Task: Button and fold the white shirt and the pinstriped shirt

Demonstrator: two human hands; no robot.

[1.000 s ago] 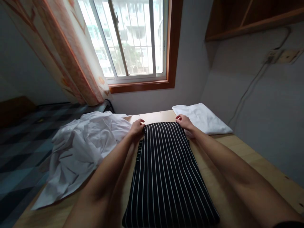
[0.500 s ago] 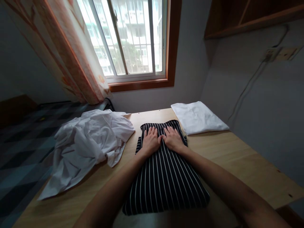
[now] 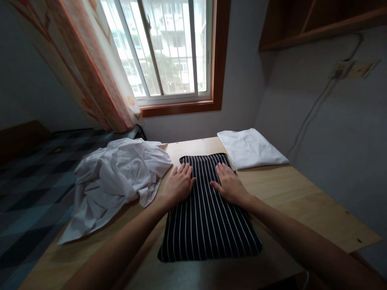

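A folded black garment with thin white stripes lies flat on the wooden table in front of me. My left hand rests palm down on its left edge, fingers stretched out. My right hand lies flat on its right part, fingers also straight. Neither hand grips anything.
A crumpled white garment is heaped on the table's left side, hanging toward the bed with a checked cover. A neatly folded white garment sits at the back right by the wall. A window and a curtain stand behind.
My hands went from pinching the striped garment's far corners to lying flat at its middle, then slid apart toward its sides. The garment now looks shorter and neater.
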